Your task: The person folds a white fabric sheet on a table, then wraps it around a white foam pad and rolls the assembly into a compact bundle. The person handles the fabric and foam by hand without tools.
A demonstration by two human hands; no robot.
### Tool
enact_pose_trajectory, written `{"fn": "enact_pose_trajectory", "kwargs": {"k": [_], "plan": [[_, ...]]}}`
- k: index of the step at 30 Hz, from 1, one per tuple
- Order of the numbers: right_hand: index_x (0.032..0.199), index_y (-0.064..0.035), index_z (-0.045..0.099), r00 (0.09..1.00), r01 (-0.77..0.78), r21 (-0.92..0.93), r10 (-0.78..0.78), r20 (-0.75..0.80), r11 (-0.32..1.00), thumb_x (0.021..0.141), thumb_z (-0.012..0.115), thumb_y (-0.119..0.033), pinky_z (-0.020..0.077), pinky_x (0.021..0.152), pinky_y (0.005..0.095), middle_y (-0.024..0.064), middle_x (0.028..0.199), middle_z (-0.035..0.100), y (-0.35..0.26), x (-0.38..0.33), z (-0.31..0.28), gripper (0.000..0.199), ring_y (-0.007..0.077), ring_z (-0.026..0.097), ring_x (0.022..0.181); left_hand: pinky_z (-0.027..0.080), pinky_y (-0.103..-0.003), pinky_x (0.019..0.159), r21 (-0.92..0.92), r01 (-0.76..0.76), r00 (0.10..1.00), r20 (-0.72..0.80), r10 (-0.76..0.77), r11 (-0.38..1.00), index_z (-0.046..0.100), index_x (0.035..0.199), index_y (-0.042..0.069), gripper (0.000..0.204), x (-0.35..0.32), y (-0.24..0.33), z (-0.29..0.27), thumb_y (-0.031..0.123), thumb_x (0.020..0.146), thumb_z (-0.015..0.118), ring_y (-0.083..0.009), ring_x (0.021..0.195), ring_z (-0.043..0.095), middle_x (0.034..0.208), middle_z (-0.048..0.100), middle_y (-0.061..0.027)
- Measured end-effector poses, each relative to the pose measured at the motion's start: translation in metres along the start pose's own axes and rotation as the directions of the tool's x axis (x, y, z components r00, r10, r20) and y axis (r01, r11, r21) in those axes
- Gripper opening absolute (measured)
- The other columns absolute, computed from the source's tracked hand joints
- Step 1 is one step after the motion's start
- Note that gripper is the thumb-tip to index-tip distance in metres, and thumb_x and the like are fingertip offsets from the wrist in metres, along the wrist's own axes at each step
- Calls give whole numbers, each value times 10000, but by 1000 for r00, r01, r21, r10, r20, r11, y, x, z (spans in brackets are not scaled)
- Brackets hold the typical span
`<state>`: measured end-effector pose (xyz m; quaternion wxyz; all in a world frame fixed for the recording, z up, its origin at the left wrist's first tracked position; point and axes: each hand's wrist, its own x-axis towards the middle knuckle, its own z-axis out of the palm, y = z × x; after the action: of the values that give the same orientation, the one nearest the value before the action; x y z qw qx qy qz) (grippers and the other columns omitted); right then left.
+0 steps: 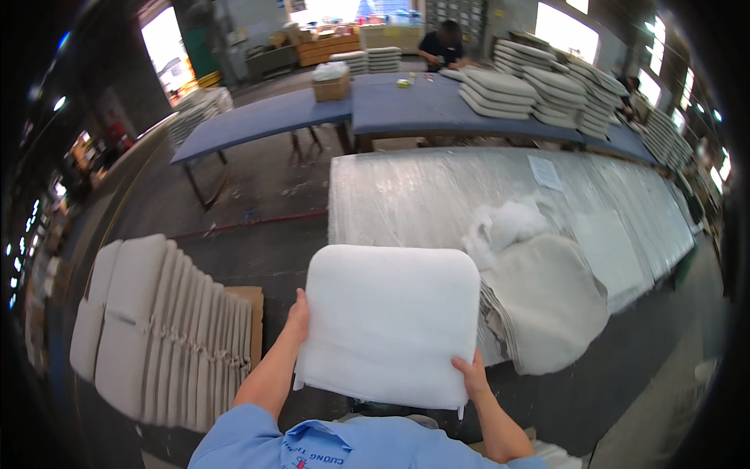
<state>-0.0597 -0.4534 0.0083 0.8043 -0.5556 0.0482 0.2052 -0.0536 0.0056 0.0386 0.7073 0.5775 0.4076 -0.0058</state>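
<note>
A white padded cushion [391, 320] with rounded far corners is held up in front of my body. My left hand [298, 316] grips its left edge, with the fingers hidden behind it. On the lower right edge, my right hand [471, 377] has its thumb over the front face and its other fingers mostly out of sight. Short tabs hang from the cushion's two near corners. Just right of the cushion lies a stack of beige fabric covers [547, 301], with fluffy white wadding [508, 227] at its far side.
At left, many beige cushions [180, 328] stand in a row against cardboard [248, 313]. Ahead is a plastic-wrapped platform [406, 191]. Beyond it are blue-topped tables [266, 121], a cardboard box [331, 87], cushion stacks [500, 92] and a person [444, 48] at work.
</note>
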Motion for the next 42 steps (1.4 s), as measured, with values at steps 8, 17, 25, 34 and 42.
{"fn": "enact_pose_trajectory", "kwargs": {"k": [8, 17, 25, 34, 42], "plan": [[1560, -6, 385, 914, -367, -456, 223, -339, 811, 931, 758, -357, 495, 1062, 438, 244, 1398, 607, 72, 4, -31, 811, 339, 622, 1256, 402, -438, 1166, 384, 197, 918, 251, -308, 902, 516, 1498, 24, 688, 11, -33, -4, 571, 1108, 374, -300, 1325, 575, 1459, 597, -159], [1409, -54, 617, 754, -475, -547, -2, -657, 689, 1026, 569, -449, 485, 1065, 428, 237, 1331, 670, 145, -48, 27, 553, 392, 618, 1262, 404, -484, 1156, 506, 48, 888, 373, -268, 861, 348, 1601, 53, 600, 3, -95, -59, 314, 1098, 546, -307, 1415, 494, 1565, 493, -158], [984, -40, 754, 696, -362, -404, -45, -717, 840, 984, 682, -196, 547, 578, 289, 54, 774, 736, 110, -68, -12, 173, 112, 676, 598, 415, -623, 1056, 442, 393, 739, 370, -563, 806, 331, 1624, 129, 846, 13, -85, -78, 689, 1015, 510, -439, 1261, 559, 1534, 501, -187], [941, -43, 750, 796, -102, -875, -489, -358, 473, 905, 707, -237, 540, 733, 439, 158, 871, 736, -8, 77, -69, 202, 345, 708, 812, 467, -641, 982, 241, 516, 856, -121, -502, 822, 316, 1629, 137, 884, -44, -121, -73, 758, 1009, 422, -444, 1107, 654, 1458, 571, -208], [996, -81, 735, 847, -157, -939, -447, -288, 307, 890, 737, -266, 537, 900, 462, 155, 1026, 695, -93, 226, -111, 214, 357, 666, 1018, 572, -518, 889, 249, 492, 871, -165, -464, 835, 504, 1508, 68, 722, -151, -200, -14, 625, 1049, 506, -389, 1056, 707, 1313, 675, -220]]}}
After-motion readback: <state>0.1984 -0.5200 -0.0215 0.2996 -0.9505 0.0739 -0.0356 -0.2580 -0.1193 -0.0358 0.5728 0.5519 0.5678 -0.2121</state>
